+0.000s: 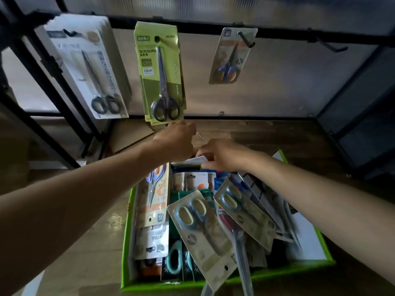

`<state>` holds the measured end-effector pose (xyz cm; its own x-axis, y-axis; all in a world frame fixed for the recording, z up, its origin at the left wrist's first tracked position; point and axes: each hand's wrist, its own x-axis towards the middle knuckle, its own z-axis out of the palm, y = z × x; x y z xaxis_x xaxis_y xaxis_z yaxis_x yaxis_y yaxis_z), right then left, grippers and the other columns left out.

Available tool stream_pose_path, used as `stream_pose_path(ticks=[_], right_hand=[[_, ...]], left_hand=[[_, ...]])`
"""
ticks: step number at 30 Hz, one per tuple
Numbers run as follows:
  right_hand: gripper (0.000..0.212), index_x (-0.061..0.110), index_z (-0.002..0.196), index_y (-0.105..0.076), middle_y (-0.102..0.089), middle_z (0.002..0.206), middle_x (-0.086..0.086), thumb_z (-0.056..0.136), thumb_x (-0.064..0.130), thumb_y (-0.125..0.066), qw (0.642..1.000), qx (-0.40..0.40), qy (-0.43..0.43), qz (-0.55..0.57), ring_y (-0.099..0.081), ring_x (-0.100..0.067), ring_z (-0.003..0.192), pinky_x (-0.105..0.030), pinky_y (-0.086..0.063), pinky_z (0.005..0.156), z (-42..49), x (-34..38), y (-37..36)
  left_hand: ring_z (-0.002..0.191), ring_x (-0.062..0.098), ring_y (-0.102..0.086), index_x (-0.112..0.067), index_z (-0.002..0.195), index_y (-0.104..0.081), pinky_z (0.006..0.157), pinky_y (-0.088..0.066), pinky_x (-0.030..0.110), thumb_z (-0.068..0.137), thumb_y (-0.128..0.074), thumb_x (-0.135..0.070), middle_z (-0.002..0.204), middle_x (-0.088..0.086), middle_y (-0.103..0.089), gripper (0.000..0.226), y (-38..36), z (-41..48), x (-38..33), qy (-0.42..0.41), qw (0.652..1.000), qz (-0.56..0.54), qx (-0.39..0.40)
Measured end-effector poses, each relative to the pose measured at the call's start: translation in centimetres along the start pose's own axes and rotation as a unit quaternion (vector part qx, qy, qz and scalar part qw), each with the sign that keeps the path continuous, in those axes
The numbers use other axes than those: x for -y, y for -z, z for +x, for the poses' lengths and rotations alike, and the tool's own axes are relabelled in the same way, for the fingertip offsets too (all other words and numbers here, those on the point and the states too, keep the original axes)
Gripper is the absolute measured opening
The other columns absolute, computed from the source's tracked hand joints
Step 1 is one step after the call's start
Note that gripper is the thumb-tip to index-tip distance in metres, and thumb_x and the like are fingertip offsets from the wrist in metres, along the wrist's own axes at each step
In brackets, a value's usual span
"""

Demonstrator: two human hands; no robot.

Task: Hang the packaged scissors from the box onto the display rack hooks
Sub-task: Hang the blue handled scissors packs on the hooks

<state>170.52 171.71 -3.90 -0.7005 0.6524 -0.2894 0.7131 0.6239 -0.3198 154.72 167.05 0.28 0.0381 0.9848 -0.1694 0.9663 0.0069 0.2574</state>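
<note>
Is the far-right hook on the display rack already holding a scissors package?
No, the far-right hook juts out bare from the rack bar, with nothing hanging on it.

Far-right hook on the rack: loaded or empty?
Empty. The far-right hook juts out from the bar bare, with no pack hanging from it.

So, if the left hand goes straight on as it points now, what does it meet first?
Probably the bottom edge of the green scissors pack just ahead of the left hand; depth is unclear.
</note>
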Motion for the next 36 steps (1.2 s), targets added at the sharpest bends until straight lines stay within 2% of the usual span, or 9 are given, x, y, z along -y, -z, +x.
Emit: stream_pose_path(ticks=[4, 7, 10, 12, 18, 23, 29, 32, 36], right_hand=[[0.02, 0.022, 0.111, -0.068, -0.061, 0.1, 0.013, 0.096, 0.029, -0.057, 0.996, -0.073, 0.017, 0.045, -0.057, -0.005, 0.088, -0.023, -0.044, 0.077, 0.3, -0.8, 0.3], [0.014, 0.02, 0.105, -0.068, -0.061, 0.095, 0.011, 0.097, 0.022, -0.057, 0.976, -0.168, 0.009, 0.136, -0.057, -0.004, 0.083, -0.024, -0.046, 0.076, 0.1, -2.2, 2.2], [0.012, 0.024, 0.093, -0.065, -0.066, 0.087, 0.007, 0.097, 0.018, -0.056, 0.944, -0.243, 0.007, 0.222, -0.059, 0.001, 0.074, -0.018, -0.047, 0.069, -0.7, -3.1, 3.2], [0.012, 0.022, 0.09, -0.063, -0.065, 0.082, 0.007, 0.098, 0.018, -0.055, 0.929, -0.281, -0.006, 0.24, -0.058, 0.002, 0.072, -0.017, -0.045, 0.065, -1.0, -3.4, 3.2], [0.017, 0.016, 0.081, -0.059, -0.051, 0.054, 0.009, 0.097, 0.02, -0.056, 0.882, -0.345, -0.044, 0.319, -0.047, -0.001, 0.047, -0.025, -0.039, 0.055, -1.4, -3.9, 4.0], [0.009, 0.025, 0.097, -0.055, -0.068, 0.095, 0.005, 0.093, 0.022, -0.063, 0.834, -0.408, -0.06, 0.367, -0.059, -0.004, 0.07, -0.024, -0.045, 0.062, -1.1, -3.8, 4.5], [0.031, 0.023, 0.123, -0.056, -0.053, 0.119, 0.014, 0.095, 0.034, -0.057, 0.908, -0.294, -0.036, 0.297, -0.052, 0.008, 0.096, -0.01, -0.046, 0.071, -2.3, -2.3, 5.1], [0.039, 0.029, 0.129, -0.055, -0.051, 0.13, 0.014, 0.092, 0.041, -0.061, 0.92, -0.25, 0.005, 0.302, -0.051, 0.005, 0.111, -0.017, -0.047, 0.09, -2.6, -1.6, 5.1], [0.034, 0.031, 0.122, -0.056, -0.059, 0.121, 0.014, 0.09, 0.028, -0.066, 0.919, -0.249, 0.048, 0.301, -0.054, 0.008, 0.111, -0.007, -0.044, 0.089, -2.9, -1.3, 5.3]], left_hand=[[0.097, 0.022, -0.055, -0.015, 0.122, -0.059, 0.078, -0.041, 0.027, 0.095, -0.046, -0.008, 0.121, 0.006, -0.059, 0.031, 0.3, 0.2, 0.0, 0.021, 0.997, -0.073, 0.008], [0.089, 0.02, -0.055, -0.011, 0.105, -0.066, 0.073, -0.038, 0.026, 0.098, -0.045, -0.013, 0.097, 0.003, -0.06, 0.022, 0.6, 1.0, 0.1, 0.038, 0.989, -0.145, -0.011], [0.077, 0.024, -0.056, -0.004, 0.097, -0.065, 0.067, -0.046, 0.034, 0.099, -0.043, -0.018, 0.085, 0.011, -0.064, 0.026, 0.8, 1.5, 0.0, 0.067, 0.952, -0.298, -0.031], [0.076, 0.022, -0.061, -0.012, 0.095, -0.067, 0.069, -0.051, 0.032, 0.098, -0.046, -0.024, 0.087, 0.008, -0.068, 0.024, 0.8, 1.4, -0.3, 0.063, 0.923, -0.378, -0.039], [0.057, 0.001, -0.055, -0.018, 0.08, -0.064, 0.055, -0.042, 0.017, 0.094, -0.059, -0.017, 0.074, -0.003, -0.064, 0.014, 0.3, 2.1, -0.6, 0.007, 0.911, -0.397, -0.11], [0.055, 0.007, -0.059, -0.01, 0.086, -0.068, 0.05, -0.047, 0.02, 0.092, -0.062, -0.015, 0.073, -0.001, -0.07, 0.01, 0.8, 2.1, -1.6, 0.021, 0.878, -0.467, -0.104], [0.066, 0.018, -0.068, -0.006, 0.101, -0.061, 0.054, -0.057, 0.025, 0.091, -0.064, -0.011, 0.087, 0.011, -0.07, 0.012, 2.1, 2.3, -3.6, 0.023, 0.854, -0.5, -0.139], [0.067, 0.019, -0.069, -0.007, 0.105, -0.055, 0.055, -0.059, 0.03, 0.089, -0.066, -0.013, 0.091, 0.011, -0.069, 0.02, 2.4, 2.8, -4.2, 0.045, 0.838, -0.52, -0.161], [0.081, 0.023, -0.072, -0.01, 0.112, -0.055, 0.072, -0.061, 0.041, 0.088, -0.069, -0.022, 0.096, 0.012, -0.07, 0.031, 2.9, 3.3, -4.5, 0.041, 0.82, -0.55, -0.151]])
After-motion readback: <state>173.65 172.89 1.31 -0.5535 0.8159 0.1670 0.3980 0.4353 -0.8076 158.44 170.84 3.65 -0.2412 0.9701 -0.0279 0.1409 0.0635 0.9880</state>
